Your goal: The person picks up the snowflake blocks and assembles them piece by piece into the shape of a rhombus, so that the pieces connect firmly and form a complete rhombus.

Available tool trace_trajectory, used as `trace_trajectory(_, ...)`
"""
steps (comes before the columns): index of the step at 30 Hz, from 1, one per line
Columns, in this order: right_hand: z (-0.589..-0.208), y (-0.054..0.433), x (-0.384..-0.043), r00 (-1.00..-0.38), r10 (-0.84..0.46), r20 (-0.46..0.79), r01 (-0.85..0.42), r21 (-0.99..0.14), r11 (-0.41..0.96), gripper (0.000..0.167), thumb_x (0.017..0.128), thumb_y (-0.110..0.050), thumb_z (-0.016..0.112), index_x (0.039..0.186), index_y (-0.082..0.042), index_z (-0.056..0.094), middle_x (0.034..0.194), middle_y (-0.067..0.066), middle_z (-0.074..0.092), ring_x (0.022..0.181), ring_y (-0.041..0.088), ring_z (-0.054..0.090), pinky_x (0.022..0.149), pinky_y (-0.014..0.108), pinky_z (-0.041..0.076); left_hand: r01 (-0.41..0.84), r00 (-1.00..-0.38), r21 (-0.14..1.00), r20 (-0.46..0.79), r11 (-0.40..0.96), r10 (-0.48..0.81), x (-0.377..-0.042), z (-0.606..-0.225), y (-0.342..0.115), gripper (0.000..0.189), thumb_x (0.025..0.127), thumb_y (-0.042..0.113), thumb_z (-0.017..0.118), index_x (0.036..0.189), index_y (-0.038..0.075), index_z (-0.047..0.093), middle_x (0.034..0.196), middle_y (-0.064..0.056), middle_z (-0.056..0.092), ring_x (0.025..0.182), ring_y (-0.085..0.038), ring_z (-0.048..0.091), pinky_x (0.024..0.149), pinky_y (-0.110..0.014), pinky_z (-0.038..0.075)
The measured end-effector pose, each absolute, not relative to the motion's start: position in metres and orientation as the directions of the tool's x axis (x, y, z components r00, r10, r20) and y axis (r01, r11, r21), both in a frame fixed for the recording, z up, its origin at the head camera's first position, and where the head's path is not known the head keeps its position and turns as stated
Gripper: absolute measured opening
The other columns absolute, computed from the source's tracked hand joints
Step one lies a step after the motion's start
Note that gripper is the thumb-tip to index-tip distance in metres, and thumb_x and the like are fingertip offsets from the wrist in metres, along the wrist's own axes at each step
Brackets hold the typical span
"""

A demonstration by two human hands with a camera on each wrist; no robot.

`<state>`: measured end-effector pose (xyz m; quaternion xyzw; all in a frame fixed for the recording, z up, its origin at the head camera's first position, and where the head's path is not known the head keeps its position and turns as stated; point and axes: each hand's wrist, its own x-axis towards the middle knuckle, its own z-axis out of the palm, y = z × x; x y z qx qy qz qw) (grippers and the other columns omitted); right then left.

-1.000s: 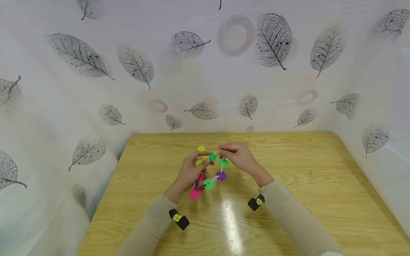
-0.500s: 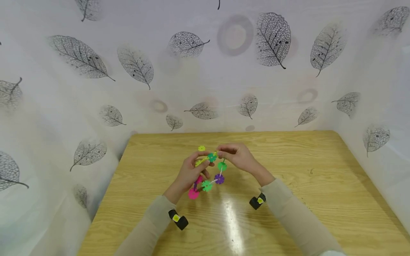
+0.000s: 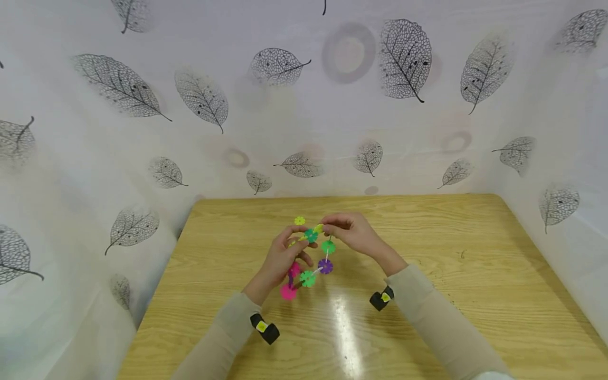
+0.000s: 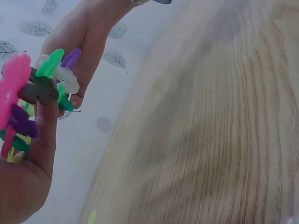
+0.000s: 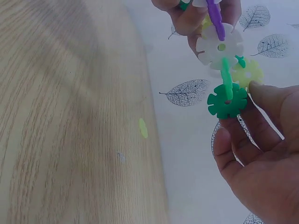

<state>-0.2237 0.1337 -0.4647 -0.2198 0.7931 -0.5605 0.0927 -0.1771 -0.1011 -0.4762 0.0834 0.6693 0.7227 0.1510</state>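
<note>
A chain of interlocking plastic snowflake discs loops between my two hands, above the table. My left hand [image 3: 279,258] grips it near a teal disc [image 3: 311,235], fingers bent around the yellow pieces there. From this grip hang a pink disc [image 3: 288,292], a light green disc [image 3: 307,278] and a purple disc [image 3: 325,266]. My right hand [image 3: 357,232] pinches a yellow disc [image 5: 247,74] between thumb and fingers, right beside the teal one. In the right wrist view a dark green disc [image 5: 227,101] of the chain sits in front of those fingers.
One loose yellow disc [image 3: 299,220] lies on the wooden table [image 3: 427,237] beyond my left hand. A pale curtain [image 3: 313,116] printed with leaves stands behind the table and along its sides. Each wrist carries a small black camera [image 3: 265,328].
The yellow disc at my right fingertips has turned and shows more of its face. The hanging part of the chain has sunk slightly. Both hands stay nearly in place.
</note>
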Motion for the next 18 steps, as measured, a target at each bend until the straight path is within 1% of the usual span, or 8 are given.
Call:
trace_trajectory(3, -0.4671, 0.1322, -0.2251, -0.882, -0.459, 0.107, -0.258, -0.925, 0.279, 0.028, 0.106, -0.017, 0.065, 0.127, 0.0, 0.073, 0.115, 0.017, 0.077, 0.102, 0.026, 0.076, 0.093, 0.055, 0.063, -0.131, -0.942, 0.988, -0.097, -0.086, 0.322, -0.1764, -0.4764, -0.0996, 0.036, 0.107, 0.009, 0.055, 0.141, 0.001, 0.049, 0.111, -0.022, 0.076, 0.061, -0.013, 0.07, 0.053, -0.024, 0.06)
trace_trajectory(7, -0.4672, 0.1302, -0.225, -0.881, -0.462, 0.106, -0.257, -0.926, 0.277, 0.029, 0.106, -0.017, 0.065, 0.128, 0.001, 0.073, 0.116, 0.015, 0.077, 0.099, 0.024, 0.076, 0.092, 0.056, 0.063, -0.164, -0.932, 0.98, -0.116, -0.112, 0.343, -0.1754, -0.4758, -0.0988, 0.033, 0.106, 0.011, 0.057, 0.136, 0.002, 0.047, 0.106, -0.019, 0.078, 0.06, -0.014, 0.072, 0.053, -0.027, 0.062)
trace_trajectory(9, -0.4677, 0.1291, -0.2249, -0.88, -0.463, 0.108, -0.258, -0.926, 0.275, 0.027, 0.106, -0.016, 0.065, 0.126, 0.0, 0.074, 0.115, 0.016, 0.077, 0.097, 0.024, 0.075, 0.091, 0.058, 0.063, -0.182, -0.925, 0.977, -0.13, -0.115, 0.356, -0.175, -0.4755, -0.0987, 0.031, 0.106, 0.012, 0.057, 0.133, 0.004, 0.046, 0.106, -0.022, 0.077, 0.061, -0.015, 0.074, 0.055, -0.03, 0.064)
trace_trajectory(10, -0.4675, 0.1287, -0.2246, -0.879, -0.465, 0.108, -0.258, -0.927, 0.272, 0.026, 0.106, -0.016, 0.064, 0.126, -0.001, 0.074, 0.114, 0.017, 0.077, 0.096, 0.024, 0.075, 0.09, 0.055, 0.063, -0.19, -0.922, 0.975, -0.138, -0.113, 0.361, -0.1749, -0.4752, -0.0987, 0.029, 0.106, 0.012, 0.058, 0.132, 0.005, 0.046, 0.106, -0.023, 0.077, 0.061, -0.015, 0.074, 0.055, -0.031, 0.065)
trace_trajectory(13, -0.4676, 0.1273, -0.2241, -0.877, -0.469, 0.107, -0.262, -0.924, 0.278, 0.025, 0.106, -0.014, 0.064, 0.126, -0.003, 0.075, 0.113, 0.017, 0.077, 0.094, 0.024, 0.074, 0.086, 0.042, 0.065, -0.2, -0.919, 0.974, -0.15, -0.104, 0.363, -0.1749, -0.4753, -0.0983, 0.025, 0.105, 0.012, 0.058, 0.127, 0.007, 0.046, 0.11, -0.033, 0.074, 0.062, -0.016, 0.075, 0.058, -0.035, 0.067)
trace_trajectory(15, -0.4673, 0.1261, -0.2235, -0.877, -0.468, 0.106, -0.263, -0.923, 0.282, 0.024, 0.106, -0.014, 0.064, 0.126, -0.003, 0.075, 0.112, 0.017, 0.078, 0.093, 0.024, 0.074, 0.083, 0.036, 0.064, -0.201, -0.92, 0.974, -0.153, -0.1, 0.36, -0.1752, -0.4754, -0.0979, 0.024, 0.104, 0.012, 0.059, 0.124, 0.008, 0.046, 0.11, -0.035, 0.074, 0.061, -0.016, 0.075, 0.059, -0.036, 0.067)
trace_trajectory(16, -0.4672, 0.1255, -0.2233, -0.877, -0.469, 0.103, -0.26, -0.923, 0.285, 0.025, 0.107, -0.014, 0.064, 0.126, -0.004, 0.075, 0.113, 0.016, 0.078, 0.094, 0.024, 0.074, 0.084, 0.035, 0.064, -0.202, -0.921, 0.974, -0.155, -0.098, 0.358, -0.1754, -0.4756, -0.0978, 0.023, 0.104, 0.012, 0.059, 0.123, 0.008, 0.047, 0.11, -0.035, 0.074, 0.061, -0.016, 0.075, 0.059, -0.037, 0.067)
trace_trajectory(18, -0.4669, 0.1239, -0.2231, -0.876, -0.472, 0.103, -0.261, -0.923, 0.283, 0.025, 0.106, -0.014, 0.064, 0.126, -0.004, 0.075, 0.114, 0.014, 0.078, 0.094, 0.026, 0.075, 0.086, 0.042, 0.065, -0.208, -0.922, 0.973, -0.161, -0.098, 0.352, -0.1757, -0.476, -0.0973, 0.023, 0.104, 0.013, 0.06, 0.122, 0.008, 0.047, 0.107, -0.033, 0.075, 0.061, -0.016, 0.074, 0.059, -0.037, 0.067)
